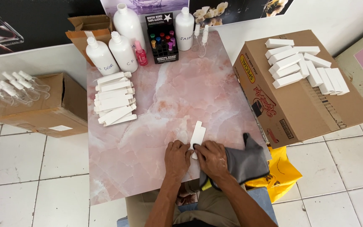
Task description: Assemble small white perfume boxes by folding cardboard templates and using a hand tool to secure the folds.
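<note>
On the pink marble worktop both hands rest near the front edge and hold one flat white carton blank. The left hand presses its fingers on the lower left end of the blank, and the right hand pinches the lower end with bent fingers, so both hands are grasping this same piece. The blank lies tilted, with its upper end pointing away from the person. Under the right wrist lies a grey cloth, which reaches over the right edge of the worktop. At the left side a stack of flat white blanks lies well apart from the hands. At the back edge stand four white plastic bottles with caps, a small pink bottle, and a black rack that holds small coloured vials. On the floor at the left, a brown cardboard box carries clear spray bottles on its top. At the right, a bigger cardboard box carries folded white boxes on its closed top. The middle of the worktop, between the stack and the right edge, is open.
</note>
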